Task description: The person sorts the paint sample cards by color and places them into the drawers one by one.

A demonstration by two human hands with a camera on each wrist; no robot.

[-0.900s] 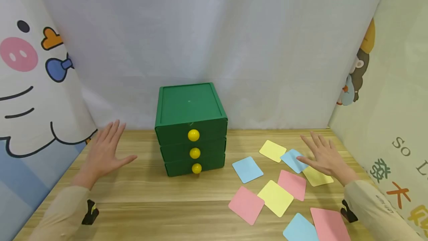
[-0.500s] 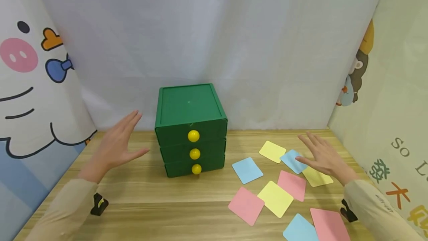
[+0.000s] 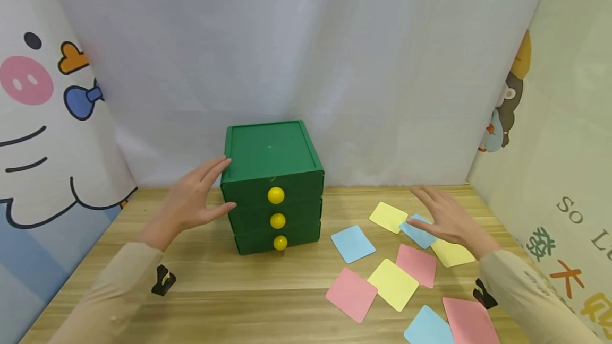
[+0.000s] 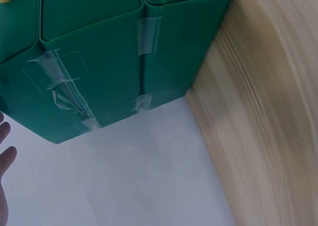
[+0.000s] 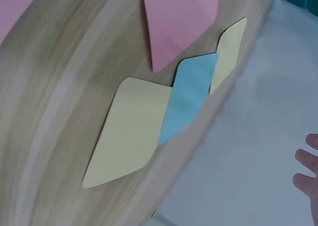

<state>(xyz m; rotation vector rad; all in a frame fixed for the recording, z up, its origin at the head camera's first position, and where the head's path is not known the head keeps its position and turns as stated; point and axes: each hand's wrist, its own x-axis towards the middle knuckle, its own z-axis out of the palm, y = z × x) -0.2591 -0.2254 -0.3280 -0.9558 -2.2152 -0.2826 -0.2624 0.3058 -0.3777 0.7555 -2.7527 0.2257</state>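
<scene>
A green three-drawer box (image 3: 270, 147) stands upright on the table, with round yellow knobs (image 3: 275, 195) down its front. All its drawers look pushed in. My left hand (image 3: 191, 200) is at the box's left side, fingers extended and thumb apart, holding nothing; whether it touches the box I cannot tell. In the left wrist view, clear tape (image 4: 149, 35) runs along the box's side (image 4: 109, 72). Over the cards on the right hovers my right hand (image 3: 447, 216), fingers spread and free of any object. Beneath it lie a blue card (image 3: 415, 232) and a yellow card (image 3: 451, 254).
Several more pink, yellow and blue square cards lie flat to the right of the box, some overlapping, such as a pink card (image 3: 352, 294) and a yellow card (image 3: 393, 284). A pale curtain (image 3: 382, 68) hangs behind the wooden table (image 3: 215, 301); printed sheets flank both sides.
My left hand has moved right, up to the left side of the box. My right hand has shifted slightly left over the cards. The box and cards have stayed put.
</scene>
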